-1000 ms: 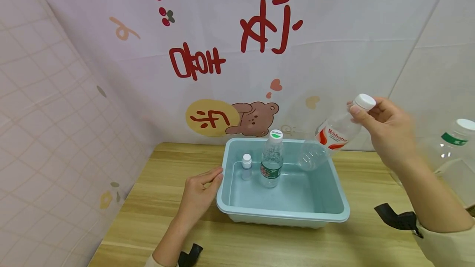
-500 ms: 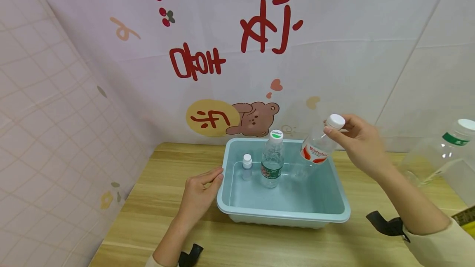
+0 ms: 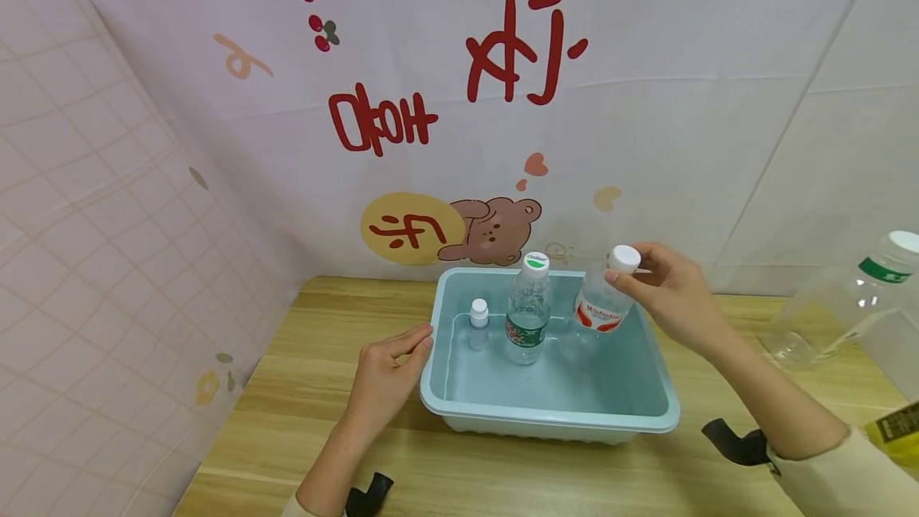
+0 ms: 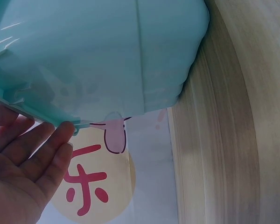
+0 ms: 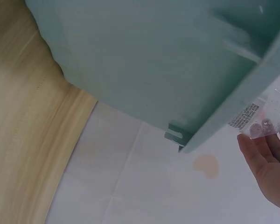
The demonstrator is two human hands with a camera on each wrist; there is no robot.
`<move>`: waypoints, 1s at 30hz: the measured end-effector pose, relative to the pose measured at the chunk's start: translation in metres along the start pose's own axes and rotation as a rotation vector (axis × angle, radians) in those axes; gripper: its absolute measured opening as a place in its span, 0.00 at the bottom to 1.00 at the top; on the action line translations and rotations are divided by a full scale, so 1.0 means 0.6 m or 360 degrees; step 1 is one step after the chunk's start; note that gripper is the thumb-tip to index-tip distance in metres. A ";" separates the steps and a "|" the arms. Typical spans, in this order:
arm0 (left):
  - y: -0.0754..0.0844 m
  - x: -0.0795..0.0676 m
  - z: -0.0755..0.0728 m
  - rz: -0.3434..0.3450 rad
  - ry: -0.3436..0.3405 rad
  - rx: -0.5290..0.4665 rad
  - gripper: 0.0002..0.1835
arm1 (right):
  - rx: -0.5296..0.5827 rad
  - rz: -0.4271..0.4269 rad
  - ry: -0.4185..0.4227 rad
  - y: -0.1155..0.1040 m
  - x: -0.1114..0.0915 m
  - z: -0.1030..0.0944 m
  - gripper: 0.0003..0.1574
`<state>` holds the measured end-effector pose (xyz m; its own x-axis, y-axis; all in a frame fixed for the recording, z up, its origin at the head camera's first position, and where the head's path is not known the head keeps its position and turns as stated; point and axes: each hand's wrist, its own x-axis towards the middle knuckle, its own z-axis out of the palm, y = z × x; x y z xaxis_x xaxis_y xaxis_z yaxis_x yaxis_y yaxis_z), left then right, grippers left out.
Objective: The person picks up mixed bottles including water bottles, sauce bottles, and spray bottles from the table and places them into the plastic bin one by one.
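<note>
My right hand (image 3: 678,294) pinches a clear plastic water bottle (image 3: 601,305) at the neck, just under its white cap. This bottle has a red and white label and leans slightly. Its lower part is inside the light blue plastic basin (image 3: 553,419), at the back right; whether it touches the floor, I cannot tell. My left hand (image 3: 388,369) holds the basin's left rim, its fingertips (image 4: 65,129) against the rim's edge. Inside the basin stand a green-labelled water bottle (image 3: 526,325) and a small white-capped bottle (image 3: 478,329). In the right wrist view the held bottle (image 5: 270,112) shows only partly.
At the far right stands a large clear bottle (image 3: 854,294) with a green neck band. A yellow object (image 3: 897,433) shows at the right edge. The wooden table (image 3: 323,309) ends at a printed cloth backdrop (image 3: 646,142) behind the basin.
My right hand has moved left and down, bringing the red-labelled water bottle lower into the basin and more upright. My left hand has stayed at the rim.
</note>
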<state>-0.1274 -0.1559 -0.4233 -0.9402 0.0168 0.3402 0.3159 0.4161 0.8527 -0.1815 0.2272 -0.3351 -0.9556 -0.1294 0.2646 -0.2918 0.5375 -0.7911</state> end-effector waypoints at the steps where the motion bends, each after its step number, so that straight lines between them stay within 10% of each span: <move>1: -0.001 0.000 0.000 0.0008 0.0003 0.0003 0.14 | 0.0007 0.0004 -0.0008 0.001 0.000 0.002 0.26; 30: 0.002 -0.001 -0.001 -0.0008 -0.0006 0.0004 0.14 | -0.0054 -0.0008 -0.0156 0.014 0.003 0.029 0.29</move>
<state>-0.1266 -0.1558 -0.4221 -0.9422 0.0182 0.3345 0.3110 0.4183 0.8534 -0.1861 0.2171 -0.3507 -0.9540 -0.2121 0.2117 -0.2965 0.5646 -0.7703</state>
